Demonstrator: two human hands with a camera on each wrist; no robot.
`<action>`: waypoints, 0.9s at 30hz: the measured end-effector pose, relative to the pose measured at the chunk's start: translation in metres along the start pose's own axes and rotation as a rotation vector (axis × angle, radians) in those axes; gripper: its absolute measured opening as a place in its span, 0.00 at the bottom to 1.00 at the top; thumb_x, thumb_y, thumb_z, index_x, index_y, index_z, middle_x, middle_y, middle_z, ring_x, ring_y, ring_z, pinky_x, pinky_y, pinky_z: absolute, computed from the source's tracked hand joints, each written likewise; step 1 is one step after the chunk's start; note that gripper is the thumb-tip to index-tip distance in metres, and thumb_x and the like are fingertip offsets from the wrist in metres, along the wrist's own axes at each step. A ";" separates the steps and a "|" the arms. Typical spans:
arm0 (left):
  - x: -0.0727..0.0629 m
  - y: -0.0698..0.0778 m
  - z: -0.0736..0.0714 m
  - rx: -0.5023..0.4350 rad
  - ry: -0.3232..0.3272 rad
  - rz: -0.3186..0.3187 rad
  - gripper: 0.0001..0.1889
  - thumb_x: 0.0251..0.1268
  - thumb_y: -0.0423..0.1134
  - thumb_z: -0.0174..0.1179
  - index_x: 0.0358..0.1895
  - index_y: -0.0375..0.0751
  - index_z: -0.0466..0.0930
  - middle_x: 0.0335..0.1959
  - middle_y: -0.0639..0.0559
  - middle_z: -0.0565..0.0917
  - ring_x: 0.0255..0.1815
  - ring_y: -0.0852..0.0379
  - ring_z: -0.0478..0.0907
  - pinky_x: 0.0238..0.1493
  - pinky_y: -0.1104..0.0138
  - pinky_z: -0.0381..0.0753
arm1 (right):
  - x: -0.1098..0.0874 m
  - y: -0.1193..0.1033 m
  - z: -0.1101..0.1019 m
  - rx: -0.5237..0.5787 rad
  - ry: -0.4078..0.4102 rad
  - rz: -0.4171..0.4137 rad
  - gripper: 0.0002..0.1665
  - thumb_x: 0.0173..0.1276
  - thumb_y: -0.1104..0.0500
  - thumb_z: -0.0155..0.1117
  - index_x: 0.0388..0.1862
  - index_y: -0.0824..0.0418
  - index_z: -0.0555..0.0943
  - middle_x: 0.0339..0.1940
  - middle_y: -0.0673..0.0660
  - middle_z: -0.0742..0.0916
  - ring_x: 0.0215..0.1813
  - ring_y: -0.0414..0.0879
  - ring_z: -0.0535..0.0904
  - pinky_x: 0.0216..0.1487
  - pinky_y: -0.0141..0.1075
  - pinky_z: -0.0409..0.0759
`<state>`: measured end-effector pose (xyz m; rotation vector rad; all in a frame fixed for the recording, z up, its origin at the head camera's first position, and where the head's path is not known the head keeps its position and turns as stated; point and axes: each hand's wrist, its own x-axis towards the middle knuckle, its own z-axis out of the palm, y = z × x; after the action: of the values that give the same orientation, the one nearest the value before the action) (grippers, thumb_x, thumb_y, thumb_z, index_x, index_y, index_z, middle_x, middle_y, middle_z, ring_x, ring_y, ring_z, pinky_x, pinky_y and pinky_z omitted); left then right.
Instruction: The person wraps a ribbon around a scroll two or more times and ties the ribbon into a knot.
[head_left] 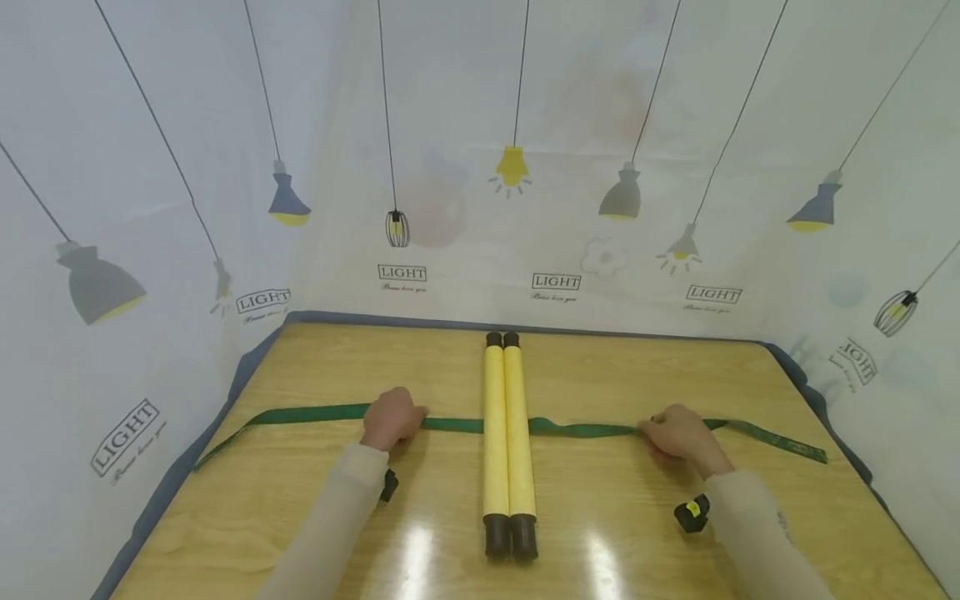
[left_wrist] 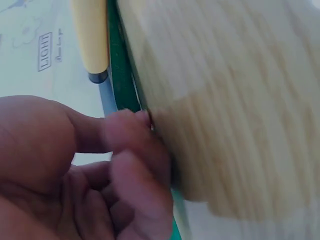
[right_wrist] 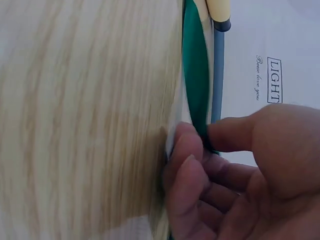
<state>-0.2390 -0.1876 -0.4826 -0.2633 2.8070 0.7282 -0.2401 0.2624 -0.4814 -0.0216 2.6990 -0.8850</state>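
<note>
While a white sheet printed with hanging lamps (head_left: 465, 108) closes off the far side and both flanks, a broad wooden table with pale yellow-brown grain (head_left: 622, 371) fills the space below it. Near the middle of the table, two long yellow cylindrical tubes (head_left: 495, 433) lie side by side, pointing away from the person. A long, flat green strap, seemingly of cloth (head_left: 315, 414), runs crosswise and passes beneath both tubes, its two ends lying loose on the wood well out to either side.

The left hand (head_left: 392, 419) pinches the strap to the left of the tubes; the right hand (head_left: 678, 431) pinches it to the right, between thumb and fingers. As far as shows, the tubes are paired and the strap is laid under them, while nothing is wrapped over or knotted yet, so the work looks early. No container appears in any view. Smallest are the dark end caps (head_left: 498, 537) on the tubes and a black device (head_left: 692, 513) at the right wrist.
</note>
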 end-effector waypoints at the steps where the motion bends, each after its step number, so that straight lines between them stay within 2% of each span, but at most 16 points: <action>1: 0.000 0.000 0.000 -0.020 0.013 0.009 0.27 0.76 0.49 0.58 0.15 0.40 0.76 0.06 0.55 0.69 0.08 0.62 0.63 0.12 0.72 0.58 | 0.000 -0.001 0.001 -0.003 0.019 -0.005 0.26 0.80 0.52 0.52 0.18 0.58 0.78 0.13 0.49 0.80 0.17 0.40 0.71 0.29 0.35 0.73; 3: -0.001 0.000 -0.001 -0.067 0.051 0.030 0.25 0.76 0.45 0.59 0.15 0.41 0.75 0.07 0.55 0.70 0.09 0.61 0.65 0.12 0.72 0.61 | 0.000 -0.003 0.002 -0.014 0.066 -0.025 0.26 0.80 0.52 0.52 0.21 0.60 0.79 0.15 0.52 0.81 0.20 0.44 0.73 0.32 0.37 0.73; 5: -0.002 0.001 -0.003 -0.120 0.093 0.055 0.26 0.75 0.42 0.59 0.12 0.43 0.71 0.06 0.55 0.69 0.09 0.61 0.64 0.12 0.72 0.63 | 0.000 -0.006 0.003 -0.024 0.126 -0.045 0.24 0.80 0.51 0.53 0.28 0.64 0.84 0.22 0.57 0.86 0.27 0.49 0.79 0.36 0.42 0.77; 7: -0.003 0.003 -0.005 -0.167 0.135 0.087 0.27 0.74 0.39 0.60 0.11 0.45 0.67 0.07 0.56 0.66 0.10 0.62 0.62 0.13 0.72 0.62 | 0.001 -0.009 0.003 -0.024 0.183 -0.068 0.22 0.79 0.52 0.55 0.38 0.68 0.86 0.33 0.64 0.89 0.37 0.55 0.83 0.42 0.48 0.81; 9: -0.004 0.006 -0.007 -0.219 0.166 0.119 0.24 0.73 0.37 0.61 0.14 0.44 0.68 0.09 0.56 0.66 0.11 0.62 0.61 0.14 0.72 0.62 | 0.001 -0.013 0.003 -0.005 0.225 -0.097 0.22 0.79 0.52 0.56 0.47 0.70 0.86 0.45 0.69 0.90 0.47 0.61 0.85 0.48 0.53 0.83; 11: -0.005 0.009 -0.009 -0.277 0.187 0.156 0.19 0.73 0.36 0.61 0.19 0.40 0.73 0.12 0.54 0.67 0.13 0.61 0.62 0.16 0.71 0.63 | 0.002 -0.016 0.004 0.050 0.245 -0.119 0.21 0.79 0.51 0.57 0.50 0.69 0.85 0.49 0.69 0.90 0.50 0.62 0.86 0.50 0.54 0.84; 13: -0.006 0.012 -0.011 -0.342 0.196 0.189 0.12 0.72 0.35 0.62 0.28 0.36 0.79 0.18 0.51 0.73 0.17 0.59 0.66 0.19 0.70 0.66 | 0.003 -0.021 0.005 0.158 0.241 -0.145 0.22 0.80 0.50 0.58 0.51 0.69 0.84 0.51 0.67 0.90 0.54 0.60 0.87 0.53 0.52 0.86; 15: -0.005 0.015 -0.013 -0.416 0.195 0.217 0.07 0.72 0.35 0.63 0.38 0.33 0.82 0.26 0.47 0.80 0.22 0.59 0.74 0.23 0.68 0.75 | 0.005 -0.026 0.005 0.315 0.213 -0.156 0.22 0.80 0.49 0.58 0.52 0.68 0.83 0.51 0.63 0.90 0.53 0.55 0.89 0.55 0.46 0.86; 17: -0.005 0.018 -0.014 -0.477 0.189 0.247 0.09 0.72 0.36 0.63 0.46 0.32 0.83 0.36 0.42 0.86 0.29 0.57 0.81 0.28 0.66 0.83 | 0.006 -0.032 0.005 0.509 0.176 -0.162 0.24 0.80 0.48 0.58 0.54 0.69 0.81 0.50 0.60 0.90 0.53 0.50 0.89 0.59 0.44 0.85; 20: -0.003 0.022 -0.017 -0.551 0.169 0.292 0.12 0.74 0.39 0.62 0.49 0.33 0.83 0.44 0.39 0.88 0.36 0.53 0.86 0.37 0.60 0.89 | 0.007 -0.043 0.005 0.723 0.152 -0.164 0.26 0.80 0.46 0.58 0.54 0.69 0.79 0.47 0.52 0.91 0.51 0.44 0.90 0.61 0.43 0.83; 24: -0.004 0.029 -0.019 -0.625 0.133 0.361 0.13 0.79 0.41 0.57 0.48 0.33 0.83 0.42 0.41 0.89 0.36 0.53 0.86 0.44 0.52 0.88 | 0.006 -0.056 0.005 0.863 0.155 -0.176 0.22 0.78 0.46 0.61 0.51 0.65 0.79 0.41 0.46 0.90 0.47 0.40 0.90 0.61 0.42 0.84; 27: -0.005 0.035 -0.019 -0.686 0.102 0.413 0.13 0.81 0.40 0.54 0.48 0.34 0.83 0.40 0.40 0.89 0.37 0.53 0.87 0.46 0.53 0.88 | 0.005 -0.063 0.007 0.916 0.160 -0.207 0.16 0.77 0.50 0.64 0.48 0.63 0.79 0.39 0.44 0.89 0.45 0.38 0.89 0.57 0.37 0.85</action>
<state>-0.2456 -0.1669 -0.4490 0.1891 2.6175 1.8054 -0.2480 0.2067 -0.4516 -0.0326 2.1834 -2.1646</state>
